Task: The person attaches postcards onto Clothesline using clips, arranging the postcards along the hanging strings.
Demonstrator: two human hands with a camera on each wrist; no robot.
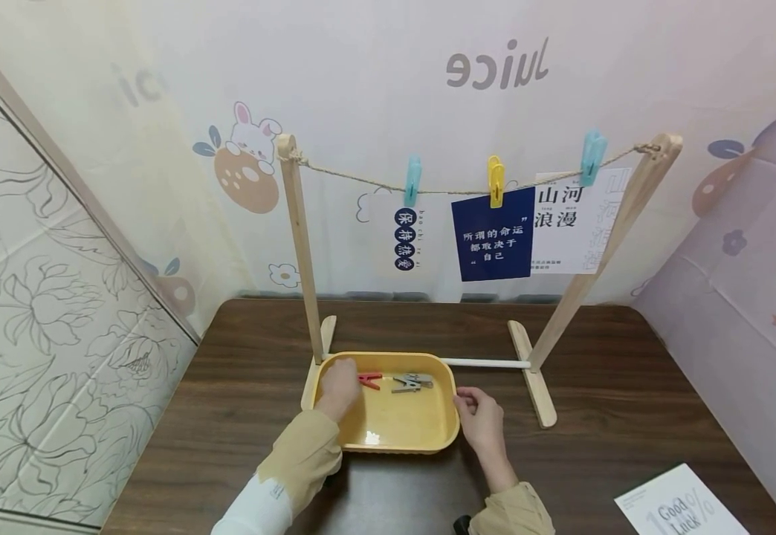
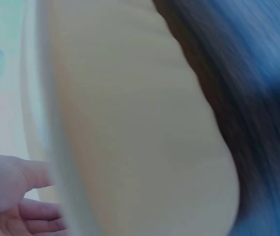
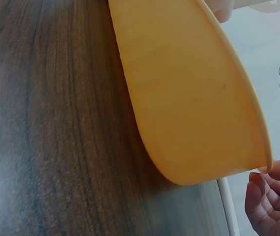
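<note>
A shallow yellow plastic basin [image 1: 395,448] stands on the table. My left hand [image 1: 340,386] reaches down inside its left end, beside a red clothespin [image 1: 369,380]; the basin's rim hides those fingertips in the left wrist view, so what they hold does not show. Grey clothespins [image 1: 412,383] lie in a small cluster at the basin's back right. At the right edge, my right hand [image 1: 480,417] pinches the rim between thumb and fingers. The right wrist view has this same hand [image 3: 272,196] at the basin's corner.
Behind the basin stands a wooden frame [image 1: 301,253] with a twine line [image 1: 354,177]. Blue and yellow clothespins hold a white card [image 1: 388,245], a navy card [image 1: 495,238] and another white card [image 1: 565,245]. A "Good Luck" card [image 1: 682,505] lies at the front right.
</note>
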